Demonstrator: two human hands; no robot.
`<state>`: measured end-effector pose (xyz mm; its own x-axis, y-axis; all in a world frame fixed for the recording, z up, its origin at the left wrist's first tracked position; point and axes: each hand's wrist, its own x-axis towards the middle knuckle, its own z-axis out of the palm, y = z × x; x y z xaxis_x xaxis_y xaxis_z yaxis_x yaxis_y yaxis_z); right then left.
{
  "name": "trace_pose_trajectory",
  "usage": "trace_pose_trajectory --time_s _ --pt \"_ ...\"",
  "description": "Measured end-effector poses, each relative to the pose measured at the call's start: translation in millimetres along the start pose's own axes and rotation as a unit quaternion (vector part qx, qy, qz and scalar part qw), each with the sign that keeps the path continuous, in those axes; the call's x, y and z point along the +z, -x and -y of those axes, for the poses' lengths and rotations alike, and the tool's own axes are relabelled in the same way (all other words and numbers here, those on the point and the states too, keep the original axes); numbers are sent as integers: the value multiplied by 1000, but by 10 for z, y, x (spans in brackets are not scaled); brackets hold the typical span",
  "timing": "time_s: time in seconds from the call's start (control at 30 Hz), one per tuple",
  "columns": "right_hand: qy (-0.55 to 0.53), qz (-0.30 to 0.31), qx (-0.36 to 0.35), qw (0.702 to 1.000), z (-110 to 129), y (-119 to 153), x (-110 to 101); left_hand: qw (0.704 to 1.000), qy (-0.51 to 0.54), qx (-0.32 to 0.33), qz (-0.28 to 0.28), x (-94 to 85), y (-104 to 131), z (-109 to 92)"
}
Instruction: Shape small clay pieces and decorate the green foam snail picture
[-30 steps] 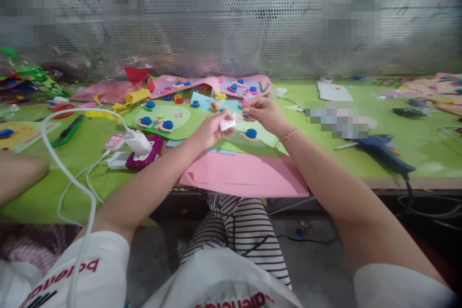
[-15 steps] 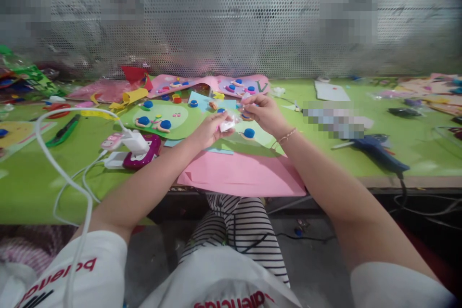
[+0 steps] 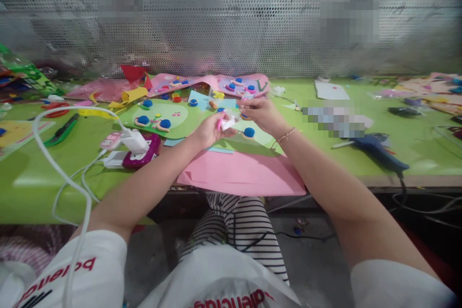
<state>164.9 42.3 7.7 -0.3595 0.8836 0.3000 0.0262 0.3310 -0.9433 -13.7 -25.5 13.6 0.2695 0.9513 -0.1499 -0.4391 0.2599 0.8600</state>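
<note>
We're at a green tbl [image 3: 32, 192], perforated metal panel [image 3: 231, 24] behind, pink sheet [image 3: 245, 173] at near edge. White packet [image 3: 228, 124] is in our L hand [image 3: 211, 130], fingers clamped on it, w/ a pink strip [image 3: 220, 121] by the thumb; R hand [image 3: 265, 113] is just beside, fingertips close tog., can't tell if gripping anything. Strip's long axis slants, upper end leaning R; packet's direction unclear to us

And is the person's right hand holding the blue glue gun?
No, the blue glue gun lies on the green table, apart from the right hand.
</note>
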Motion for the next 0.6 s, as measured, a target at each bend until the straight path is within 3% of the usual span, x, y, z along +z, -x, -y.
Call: trace_pose_trajectory --time_s 0.17,0.4,0.6 --pt "8 -41 -4 999 90 61 83 999 -33 6 -7 7 -16 37" --pt "160 -39 -119 979 194 159 195 995 -78 59 1 -4 -28 100" --pt "174 -29 -108 978 233 186 236 993 -94 69 2 -30 -62 110"
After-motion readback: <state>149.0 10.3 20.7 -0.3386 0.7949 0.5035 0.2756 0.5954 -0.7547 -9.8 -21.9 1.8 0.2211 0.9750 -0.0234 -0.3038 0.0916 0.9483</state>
